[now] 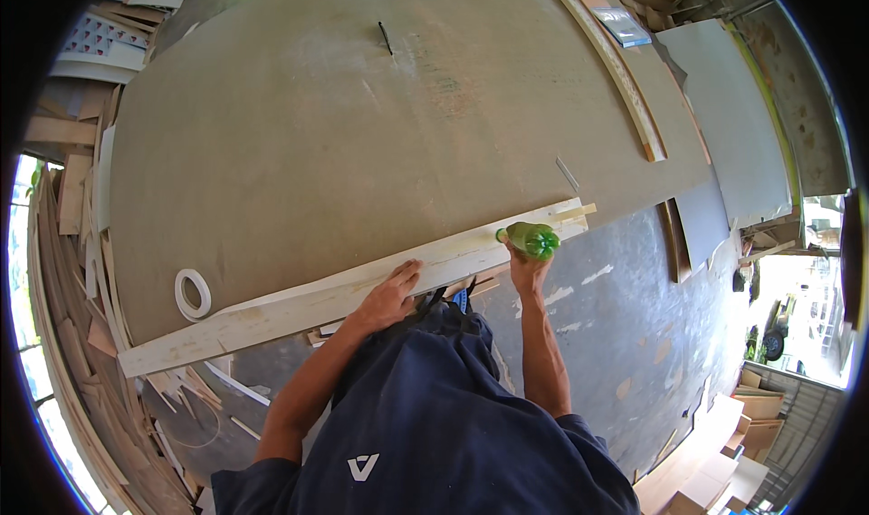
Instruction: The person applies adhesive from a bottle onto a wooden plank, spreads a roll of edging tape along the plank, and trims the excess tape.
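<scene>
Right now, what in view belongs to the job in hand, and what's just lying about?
In the job:
- green bottle, held in the right hand
- long white board, under the left hand

Apparently just lying about:
- white ring-shaped roll, by the board's left end
- thin black object
- long wooden strip, far right
</scene>
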`<state>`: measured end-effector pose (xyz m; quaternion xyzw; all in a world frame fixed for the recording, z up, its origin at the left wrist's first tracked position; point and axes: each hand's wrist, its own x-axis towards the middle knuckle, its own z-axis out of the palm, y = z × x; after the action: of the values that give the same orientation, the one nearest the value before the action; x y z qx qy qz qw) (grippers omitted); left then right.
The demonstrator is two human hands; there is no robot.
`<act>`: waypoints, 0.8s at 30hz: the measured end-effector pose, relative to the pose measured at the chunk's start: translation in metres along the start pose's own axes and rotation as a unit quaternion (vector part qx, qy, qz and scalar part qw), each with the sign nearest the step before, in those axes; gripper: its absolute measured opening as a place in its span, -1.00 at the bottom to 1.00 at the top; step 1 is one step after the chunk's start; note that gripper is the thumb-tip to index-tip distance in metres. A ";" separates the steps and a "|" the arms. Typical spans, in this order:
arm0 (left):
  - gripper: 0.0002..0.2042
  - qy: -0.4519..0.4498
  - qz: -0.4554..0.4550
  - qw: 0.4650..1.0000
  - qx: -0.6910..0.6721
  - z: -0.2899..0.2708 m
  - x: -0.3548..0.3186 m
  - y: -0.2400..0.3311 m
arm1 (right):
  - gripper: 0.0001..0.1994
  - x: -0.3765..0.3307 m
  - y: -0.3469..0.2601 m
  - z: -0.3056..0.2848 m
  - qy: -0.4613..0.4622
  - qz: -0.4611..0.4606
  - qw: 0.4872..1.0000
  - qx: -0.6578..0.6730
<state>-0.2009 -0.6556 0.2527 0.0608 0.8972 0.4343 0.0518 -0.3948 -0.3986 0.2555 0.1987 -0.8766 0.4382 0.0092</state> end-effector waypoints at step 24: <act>-0.50 0.043 -0.008 0.983 0.177 -0.035 -0.056 -0.010 | -0.75 -0.030 -0.085 0.045 0.046 0.028 0.992 0.115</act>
<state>-0.1515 -0.6976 0.2691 0.0425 0.9618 0.2705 0.0051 -0.3296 -0.4693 0.2872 0.1532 -0.8241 0.5451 0.0136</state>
